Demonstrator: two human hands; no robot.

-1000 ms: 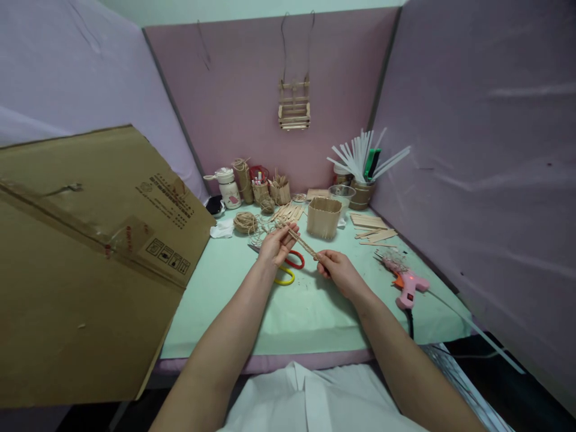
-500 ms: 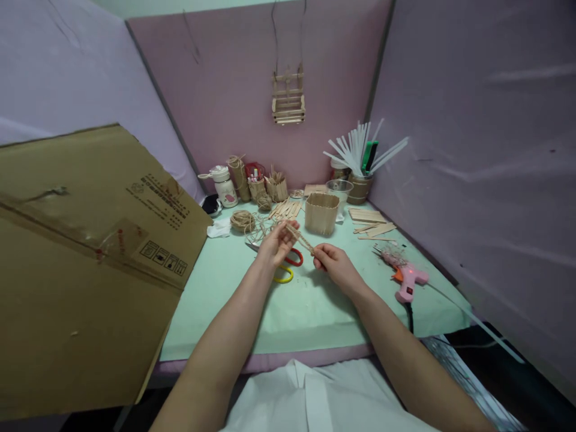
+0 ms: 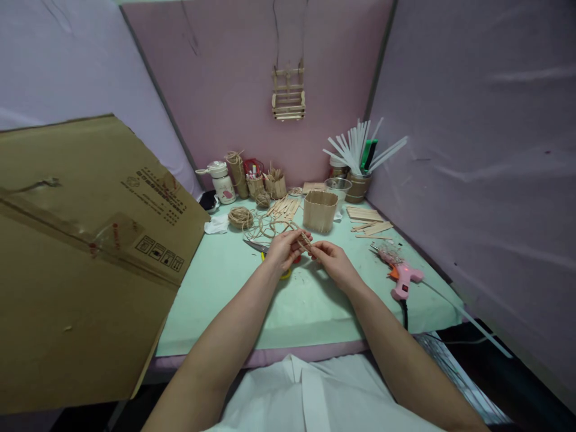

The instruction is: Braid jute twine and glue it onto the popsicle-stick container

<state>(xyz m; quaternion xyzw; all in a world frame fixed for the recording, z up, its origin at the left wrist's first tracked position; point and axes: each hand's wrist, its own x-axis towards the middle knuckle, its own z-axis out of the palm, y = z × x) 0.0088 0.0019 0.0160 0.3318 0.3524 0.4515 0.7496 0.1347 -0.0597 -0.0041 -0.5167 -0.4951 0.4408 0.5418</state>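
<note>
Between my two hands runs a short doubled length of jute twine (image 3: pixel 305 240). My left hand (image 3: pixel 287 249) is closed round one part of it, fingers curled. With thumb and fingers pinched, my right hand (image 3: pixel 327 257) grips the other end close by. Under my left hand lie scissors (image 3: pixel 255 246) with red and yellow handles, partly covered. Loose twine trails back to a twine coil (image 3: pixel 240 218) on the left. Just behind my hands stands a box made of craft sticks (image 3: pixel 319 212).
A pink glue gun (image 3: pixel 405 281) lies at the right, its cord over the front edge. Craft sticks (image 3: pixel 369 222) lie behind it. A large cardboard sheet (image 3: pixel 90 270) leans at the left. Along the back stand a white bottle (image 3: pixel 222 183) and a pot of glue sticks (image 3: pixel 359 187).
My hands have drawn closer together, the left moving right, so less twine shows between them. My left hand now covers more of the scissors' red handle. The view has shifted slightly.
</note>
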